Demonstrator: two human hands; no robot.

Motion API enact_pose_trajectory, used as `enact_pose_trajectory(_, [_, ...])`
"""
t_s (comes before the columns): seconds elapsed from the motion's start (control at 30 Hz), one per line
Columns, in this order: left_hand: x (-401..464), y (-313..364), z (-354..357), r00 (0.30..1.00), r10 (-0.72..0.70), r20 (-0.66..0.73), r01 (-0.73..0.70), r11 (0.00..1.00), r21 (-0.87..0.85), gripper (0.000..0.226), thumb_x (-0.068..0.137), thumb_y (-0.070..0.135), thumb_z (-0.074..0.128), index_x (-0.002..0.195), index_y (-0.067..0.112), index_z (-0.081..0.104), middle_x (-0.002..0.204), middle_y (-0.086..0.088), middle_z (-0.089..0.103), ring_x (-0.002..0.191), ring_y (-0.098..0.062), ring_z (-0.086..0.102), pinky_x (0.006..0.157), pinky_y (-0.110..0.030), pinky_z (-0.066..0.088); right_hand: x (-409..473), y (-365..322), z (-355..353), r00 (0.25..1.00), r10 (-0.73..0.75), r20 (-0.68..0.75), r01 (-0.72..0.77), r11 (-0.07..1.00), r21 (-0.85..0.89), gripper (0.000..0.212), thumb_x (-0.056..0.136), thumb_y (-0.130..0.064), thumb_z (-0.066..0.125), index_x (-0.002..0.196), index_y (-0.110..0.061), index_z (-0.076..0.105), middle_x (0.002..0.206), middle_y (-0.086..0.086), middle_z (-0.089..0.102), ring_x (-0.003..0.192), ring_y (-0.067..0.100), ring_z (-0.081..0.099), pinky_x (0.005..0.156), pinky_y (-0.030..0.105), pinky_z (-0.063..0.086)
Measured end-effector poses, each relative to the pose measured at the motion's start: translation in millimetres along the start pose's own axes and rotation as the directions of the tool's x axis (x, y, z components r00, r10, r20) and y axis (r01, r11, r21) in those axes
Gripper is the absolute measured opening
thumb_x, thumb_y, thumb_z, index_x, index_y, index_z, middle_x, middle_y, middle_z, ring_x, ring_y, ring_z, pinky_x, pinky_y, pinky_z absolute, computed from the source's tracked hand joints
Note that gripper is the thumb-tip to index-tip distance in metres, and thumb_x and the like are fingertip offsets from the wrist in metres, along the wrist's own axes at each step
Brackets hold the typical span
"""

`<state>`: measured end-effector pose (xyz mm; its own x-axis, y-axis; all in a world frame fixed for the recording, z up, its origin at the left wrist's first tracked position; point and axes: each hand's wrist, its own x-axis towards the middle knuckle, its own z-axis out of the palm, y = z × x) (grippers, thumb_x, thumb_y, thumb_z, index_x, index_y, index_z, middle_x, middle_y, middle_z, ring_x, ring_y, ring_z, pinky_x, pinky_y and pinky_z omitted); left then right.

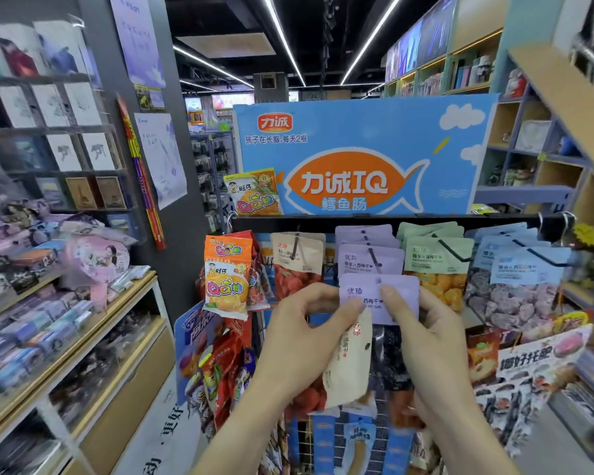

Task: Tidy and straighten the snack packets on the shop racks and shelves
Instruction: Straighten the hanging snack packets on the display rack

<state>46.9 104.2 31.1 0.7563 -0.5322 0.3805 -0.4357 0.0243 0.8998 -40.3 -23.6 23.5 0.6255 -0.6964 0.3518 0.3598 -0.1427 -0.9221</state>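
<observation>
Pinching the purple packet (379, 298) by its top edge, both hands' fingers (352, 308) could miss its peg hole and drop it, or knock the beige packet (348, 365) loose.

A purple packet (379, 296) was held up in front of the rack (391, 219), roughly upright, with a beige packet (348, 365) hanging tilted just below it. More purple ones (369, 260) hung behind on a peg, I think.
</observation>
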Motion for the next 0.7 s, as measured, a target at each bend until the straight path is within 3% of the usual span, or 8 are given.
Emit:
enact_pose_trajectory(0.13, [21.6,10.1,13.6,0.997,0.029,-0.078,-0.033,0.998,-0.051,0.018,0.095,0.035,0.073,0.090,0.019,0.079,0.080,-0.003,0.077,0.078,-0.024,0.072,0.071,-0.041,0.054,10.5,-7.1,-5.0,1.000,-0.012,-0.029,0.011,1.000,-0.022,0.016,0.099,-0.029,0.064,0.104,-0.023,0.078,0.099,-0.002,0.079,0.097,0.020,0.073,0.092,0.053,0.056])
enact_pose_trajectory(0.3, [30.5,7.0,21.0,0.992,0.004,-0.125,-0.009,0.999,-0.042,0.018,0.095,0.032,0.072,0.086,0.018,0.078,0.072,0.005,0.075,0.066,-0.008,0.068,0.064,-0.023,0.048,21.9,-8.0,-7.8,1.000,0.003,-0.012,-0.004,0.998,-0.063,0.015,0.098,-0.031,0.065,0.100,-0.022,0.078,0.096,-0.005,0.079,0.094,0.016,0.073,0.088,0.048,0.058])
enact_pose_trajectory(0.5, [30.4,3.1,23.9,0.976,-0.017,-0.216,0.007,0.999,-0.048,0.016,0.094,0.031,0.074,0.082,0.023,0.078,0.072,0.003,0.076,0.071,-0.016,0.072,0.070,-0.036,0.055,30.3,-2.0,-3.0,1.000,-0.024,-0.007,0.023,0.992,-0.123,0.022,0.099,-0.033,0.066,0.088,-0.018,0.077,0.083,0.002,0.076,0.082,0.024,0.070,0.077,0.048,0.055])
enact_pose_trajectory(0.6, [34.8,1.9,26.2,0.973,-0.026,-0.229,0.025,1.000,-0.007,0.017,0.095,0.033,0.073,0.081,0.025,0.077,0.073,0.005,0.077,0.074,-0.015,0.073,0.075,-0.041,0.058,39.6,10.0,-2.0,0.998,-0.039,-0.044,0.032,0.988,-0.149,0.050,0.093,-0.048,0.068,0.080,0.000,0.067,0.075,0.027,0.061,0.061,0.020,0.046,0.062,0.038,0.037])
enact_pose_trajectory(0.7, [44.9,-3.2,31.9,0.967,-0.052,-0.249,0.066,0.997,0.050,0.017,0.096,0.039,0.070,0.089,0.025,0.076,0.075,0.005,0.077,0.074,-0.010,0.073,0.075,-0.042,0.060,52.6,18.4,0.3,0.985,-0.104,-0.141,0.063,0.960,-0.272,0.057,0.088,-0.054,0.071,0.070,0.000,0.064,0.064,0.026,0.057,0.057,0.016,0.038,0.059,0.031,0.028])
